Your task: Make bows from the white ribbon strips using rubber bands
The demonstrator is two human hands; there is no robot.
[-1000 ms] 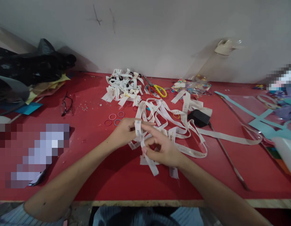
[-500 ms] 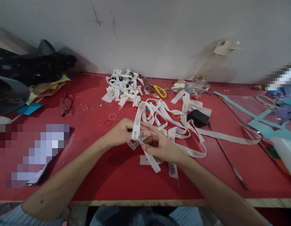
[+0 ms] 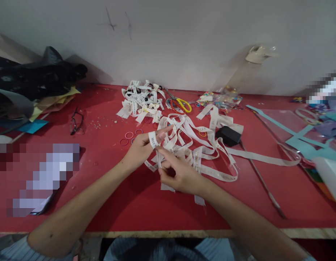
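A white printed ribbon (image 3: 152, 140) is looped around the fingers of my left hand (image 3: 139, 150), its lettering partly readable as "BEST". My left index finger points forward to the right. My right hand (image 3: 180, 174) is beside it, with thumb and forefinger closed on the ribbon below the loop. One printed ribbon end hangs under my left hand. Beyond and to the right of my hands lies a tangle of loose white ribbon (image 3: 208, 146). Several coloured elastic hair ties (image 3: 129, 135) lie just behind my left hand.
Tied white ribbon bows (image 3: 142, 99) are heaped near the wall, with yellow-and-red-handled scissors (image 3: 183, 105) beside them. Glasses (image 3: 76, 121) and a blurred-out phone (image 3: 48, 181) lie left. A black block (image 3: 229, 135) with a cable, plastic packets and pale blue strips (image 3: 301, 136) lie right.
The ribbon loop on my left fingers has become smaller and tighter. My right hand has shifted slightly left and down, and the ribbon tail that hung beneath it is now hidden.
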